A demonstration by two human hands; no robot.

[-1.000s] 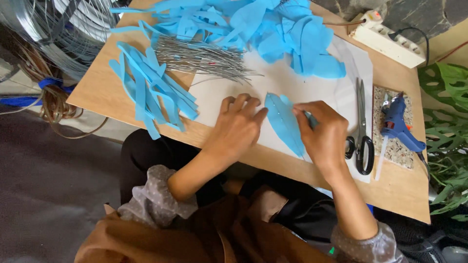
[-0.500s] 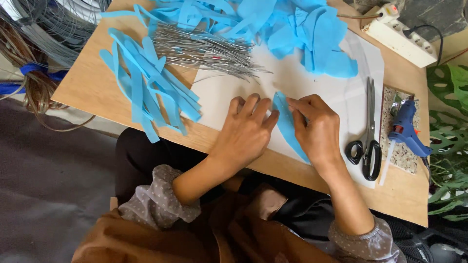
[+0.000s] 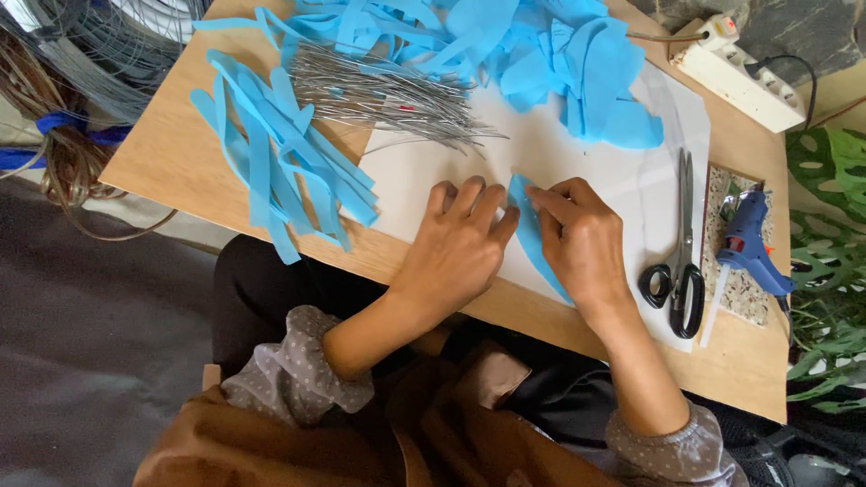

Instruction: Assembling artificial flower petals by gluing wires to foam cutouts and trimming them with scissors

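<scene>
A long blue leaf-shaped foam piece (image 3: pixel 526 227) lies on a white sheet (image 3: pixel 424 167) at the near edge of the wooden table (image 3: pixel 171 162). My right hand (image 3: pixel 585 245) covers its right side, with fingertips pinching it near the top. My left hand (image 3: pixel 456 248) rests flat on the sheet just left of the piece, fingers slightly apart and the fingertips at its edge. Only a narrow strip of the piece shows between the two hands.
A bundle of thin metal wires (image 3: pixel 383 95) lies behind my hands. Blue strips (image 3: pixel 271 158) lie at the left, and cut blue shapes (image 3: pixel 550 50) are piled at the back. Scissors (image 3: pixel 678 239), a blue glue gun (image 3: pixel 747 242) and a white power strip (image 3: pixel 738 74) are at the right.
My right hand has slid left over the blue piece toward my left hand. Less of the piece shows now. My left hand has stayed flat in nearly the same spot.
</scene>
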